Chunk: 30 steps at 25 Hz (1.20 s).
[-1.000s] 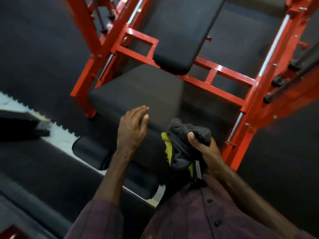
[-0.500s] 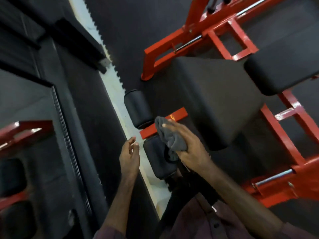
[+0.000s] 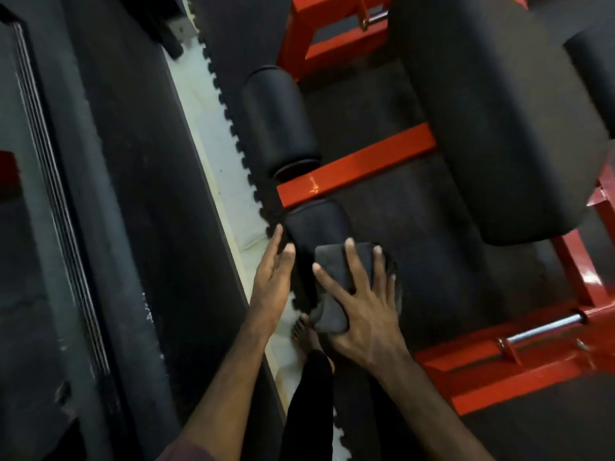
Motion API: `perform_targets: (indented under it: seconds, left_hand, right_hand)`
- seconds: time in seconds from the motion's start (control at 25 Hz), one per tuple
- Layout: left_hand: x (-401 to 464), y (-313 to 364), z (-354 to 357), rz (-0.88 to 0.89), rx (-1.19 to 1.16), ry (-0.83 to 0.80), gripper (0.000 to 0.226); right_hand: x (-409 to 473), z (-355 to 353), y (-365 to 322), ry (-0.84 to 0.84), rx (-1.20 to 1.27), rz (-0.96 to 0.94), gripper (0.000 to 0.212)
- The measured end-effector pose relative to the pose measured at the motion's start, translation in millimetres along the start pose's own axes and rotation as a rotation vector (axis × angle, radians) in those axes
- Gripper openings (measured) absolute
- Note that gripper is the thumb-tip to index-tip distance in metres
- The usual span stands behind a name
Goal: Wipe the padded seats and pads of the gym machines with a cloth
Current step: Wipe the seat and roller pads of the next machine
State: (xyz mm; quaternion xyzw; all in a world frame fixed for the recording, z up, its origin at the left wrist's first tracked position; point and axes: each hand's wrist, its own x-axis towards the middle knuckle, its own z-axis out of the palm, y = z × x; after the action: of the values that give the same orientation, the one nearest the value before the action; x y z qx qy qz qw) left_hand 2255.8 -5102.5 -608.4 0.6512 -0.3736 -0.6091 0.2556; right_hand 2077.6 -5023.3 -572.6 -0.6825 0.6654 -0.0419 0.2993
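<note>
Below the red machine frame, on the nearer of two black roller pads, the right hand lies flat with its fingers spread and straight, pressing a dark grey cloth against the near roller pad. The cloth is folded under the palm and covers the lower end of that pad; part of it shows between the thumb and the forefinger, and a little peeps out beyond the outer fingers. The left hand is beside it, open, fingers straight and close together, their tips touching or just at the left side of the same pad; whether they press it I cannot tell. The far roller pad sits on the other side of the red crossbar, in line with the near one and untouched. To the right, higher in view, the large black padded seat hangs over the dark rubber floor, well apart from both hands. A pale strip of floor with a toothed mat edge runs along the left of the pads. A bare foot stands on it below the hands.
</note>
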Motion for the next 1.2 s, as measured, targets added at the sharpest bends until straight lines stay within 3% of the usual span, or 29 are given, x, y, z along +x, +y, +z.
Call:
perform_targets:
  seconds: [0.2,0.36,0.44,0.56,0.76,0.84,1.04,1.2]
  left_hand:
    - [20,-11,10,-0.015,-0.134,-0.119,0.06]
    - [19,-22,20,-0.058,-0.226,-0.104,0.077]
    - [18,-27,22,-0.116,-0.291,-0.106,0.082]
    - [16,-23,26,-0.144,-0.352,-0.1,0.076]
    - [18,-19,28,-0.162,-0.41,-0.018,0.091]
    - [17,-24,31,-0.131,-0.398,0.013,0.085]
    - [8,-19,39,-0.104,-0.37,0.053,0.08]
    - [6,-11,45,-0.044,-0.293,0.107,0.06]
  right_hand:
    - [51,2,-8,0.09,-0.003,0.083,0.085]
    - [87,-10,-10,0.11,0.036,0.076,0.096]
    - [57,-3,-8,0.159,0.054,0.069,0.098]
    - [-9,16,-11,0.194,-0.003,0.018,0.084]
    - [94,-7,-11,0.161,-0.088,-0.094,0.089]
    - [95,-5,-3,0.201,-0.064,-0.089,0.092]
    - [-12,15,-1,0.173,-0.089,-0.084,0.08]
    - [73,0,-2,0.207,-0.066,-0.088,0.088]
